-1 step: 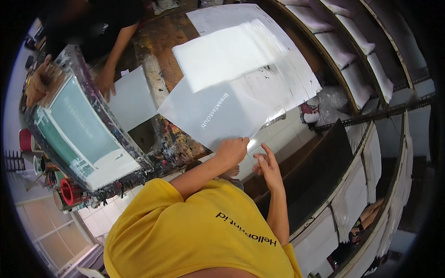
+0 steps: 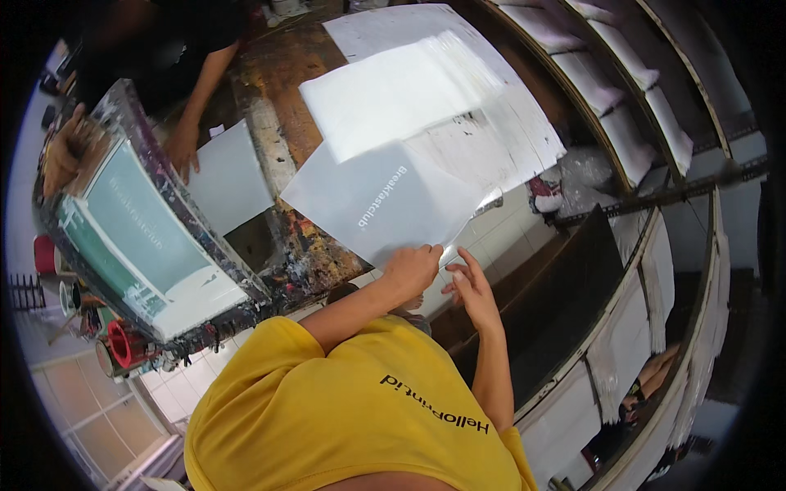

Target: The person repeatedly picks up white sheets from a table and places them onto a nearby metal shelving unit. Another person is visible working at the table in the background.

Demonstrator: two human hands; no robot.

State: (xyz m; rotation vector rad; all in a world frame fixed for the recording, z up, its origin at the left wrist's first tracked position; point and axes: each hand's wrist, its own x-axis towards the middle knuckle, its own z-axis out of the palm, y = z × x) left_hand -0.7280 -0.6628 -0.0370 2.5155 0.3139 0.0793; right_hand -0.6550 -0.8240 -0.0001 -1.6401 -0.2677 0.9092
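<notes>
My left hand [image 2: 412, 268] pinches the near corner of a pale grey sheet [image 2: 368, 196] that carries a short line of white print. The sheet lies partly over the edge of a paint-stained table [image 2: 274, 90]. My right hand [image 2: 471, 286] is just to the right of the left one. Its fingers are spread and their tips touch the sheet's curled near edge. Behind the grey sheet lies a stack of larger white sheets [image 2: 409, 86].
Another person in black stands at the upper left, one hand [image 2: 182, 147] on a white sheet [image 2: 229, 176], beside a tilted screen-printing frame [image 2: 139, 225]. Red tubs [image 2: 123, 344] sit below the frame. Curved drying-rack shelves [image 2: 630, 78] with sheets run along the right.
</notes>
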